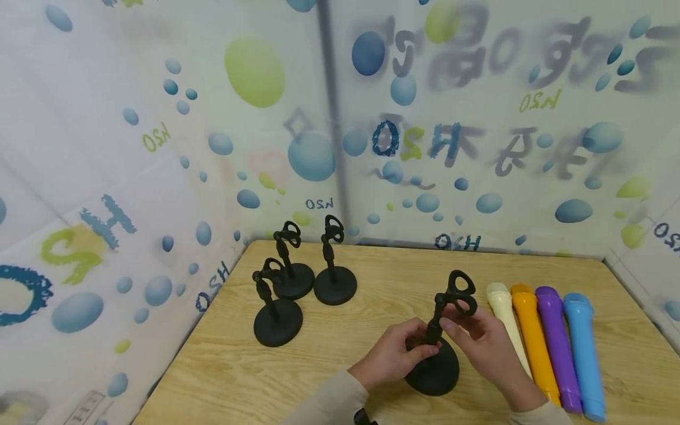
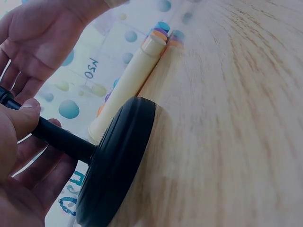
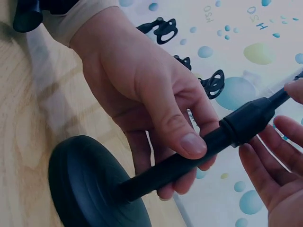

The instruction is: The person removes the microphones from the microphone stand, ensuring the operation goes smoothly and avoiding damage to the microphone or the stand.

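Observation:
A black desktop microphone stand (image 1: 437, 376) with a round base and a two-ring clip (image 1: 461, 283) stands at the table's front, right of the middle. My left hand (image 1: 395, 353) grips its pole just above the base, thumb across the front, as the right wrist view (image 3: 173, 163) pole shows. Higher up, my right hand (image 1: 486, 342) pinches the thin upper stem near the collar (image 3: 246, 120), its thumb on the near side. The clip holds nothing. In the left wrist view the base (image 2: 118, 165) rests on the table.
Three similar black stands (image 1: 278, 323) are grouped at the back left. On the right, cream (image 1: 507, 316), orange (image 1: 533, 342), purple (image 1: 558, 348) and blue (image 1: 584, 354) microphone-shaped tubes lie side by side. A patterned curtain (image 1: 313, 156) borders the wooden table (image 1: 212, 366).

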